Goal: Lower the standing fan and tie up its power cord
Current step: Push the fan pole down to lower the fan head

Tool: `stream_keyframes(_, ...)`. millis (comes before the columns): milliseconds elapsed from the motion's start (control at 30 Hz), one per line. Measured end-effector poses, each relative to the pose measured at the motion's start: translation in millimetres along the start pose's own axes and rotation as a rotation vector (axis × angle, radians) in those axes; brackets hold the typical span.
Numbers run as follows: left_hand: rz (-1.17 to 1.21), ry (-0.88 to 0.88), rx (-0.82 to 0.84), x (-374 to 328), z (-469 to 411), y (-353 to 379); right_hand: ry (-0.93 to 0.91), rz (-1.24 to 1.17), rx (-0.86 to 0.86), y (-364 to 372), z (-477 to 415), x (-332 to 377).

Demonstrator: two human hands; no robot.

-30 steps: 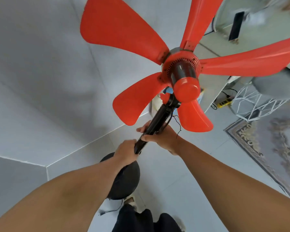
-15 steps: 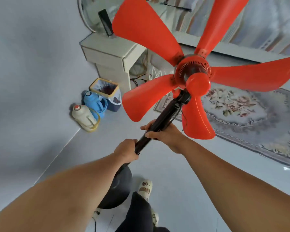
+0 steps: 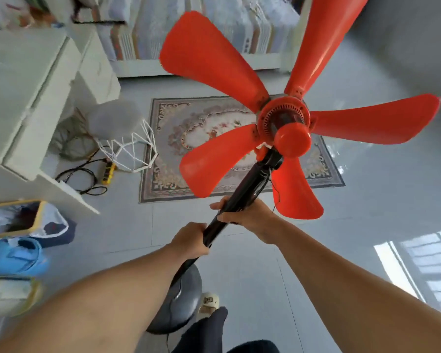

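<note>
No brand, label or writing can be read anywhere in this view; the tiled floor (image 3: 367, 200) carries everything, and one patterned rug (image 3: 189, 128) lies flat toward its far edge, before a bed with striped bedding (image 3: 189, 29); one white desk (image 3: 31, 80) stands along the floor's left edge; the standing fan (image 3: 285, 128) rises between the arms at the middle of the floor, bearing five orange blades with no guard around them, one orange hub, one black pole (image 3: 245, 192) tilted up to the right, and one dark round base (image 3: 183, 299) on the floor near the person's feet; a thin cord (image 3: 167, 342) trails from the base; one stool with a grey seat and white wire frame (image 3: 122, 138) stands at the rug's left edge; one lined bin (image 3: 21, 220), one blue container (image 3: 13, 256) and one pale container (image 3: 10, 296) sit in a row at the floor's left edge; the right hand (image 3: 247, 215) is wrapped closed around the pole higher up, and the left hand (image 3: 189, 243) is closed around it just below, the two near but apart; one yellow power strip (image 3: 107, 169) lies beside the stool; one pale slipper (image 3: 209, 303) shows just beside the base.
</note>
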State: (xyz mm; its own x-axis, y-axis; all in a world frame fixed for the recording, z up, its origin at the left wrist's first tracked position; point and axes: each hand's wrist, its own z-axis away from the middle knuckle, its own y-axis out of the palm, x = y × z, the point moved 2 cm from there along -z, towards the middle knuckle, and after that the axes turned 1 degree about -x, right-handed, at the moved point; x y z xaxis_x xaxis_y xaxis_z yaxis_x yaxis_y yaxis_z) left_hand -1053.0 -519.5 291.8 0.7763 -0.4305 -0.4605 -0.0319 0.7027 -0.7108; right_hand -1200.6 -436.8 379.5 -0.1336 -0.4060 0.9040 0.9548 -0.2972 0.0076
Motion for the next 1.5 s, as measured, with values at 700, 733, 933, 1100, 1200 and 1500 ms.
stream_keyframes(700,-0.270,0.294,0.153,-418.5,-266.3,50.4,-0.053,-0.154,-0.301,-472.0,-18.0,22.6)
stream_keyframes(733,-0.253,0.284,0.159,-435.9,-276.4,54.1,-0.054,-0.162,-0.302,-492.7,-20.6,23.0)
stream_keyframes(933,-0.252,0.300,0.166,-535.9,-352.5,76.7,-0.038,-0.134,-0.351,-621.0,-47.1,25.1)
stream_keyframes(1100,-0.278,0.328,0.216,-638.0,-438.5,96.6,0.006,-0.166,-0.393,-752.3,-73.9,26.6)
stream_keyframes(1200,-0.331,0.333,0.266,-705.9,-479.0,105.9,0.034,-0.181,-0.400,-828.0,-81.8,28.0)
stream_keyframes(1500,-0.416,0.342,0.344,-883.1,-590.7,134.3,0.038,-0.249,-0.420,-1031.3,-95.3,42.9)
